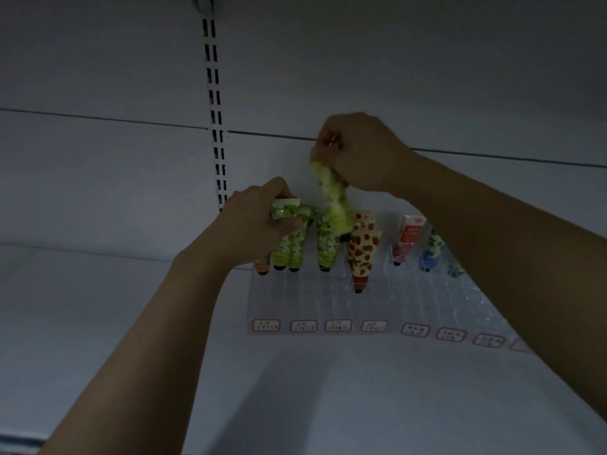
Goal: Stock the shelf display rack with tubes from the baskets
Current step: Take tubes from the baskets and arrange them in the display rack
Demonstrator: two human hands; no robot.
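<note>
Fingers (330,144) of my right hand (361,156) clench the crimped end of a blurred green tube (331,198), which hangs cap-down and tilted above the back row of the clear rack (312,303) — its cap just over the seated green tubes (326,247). My left hand (256,228) grips the top of another green tube (285,209) near the rack's back left corner; whether that one sits in a slot I cannot tell. Strawberry tubes (361,254) stand cap-down mid-rack, with a pink tube (409,236) and a blue tube (431,252) toward the right edge. Red-bordered labels (303,326) line the rack's front edge on the white shelf (98,323).
</note>
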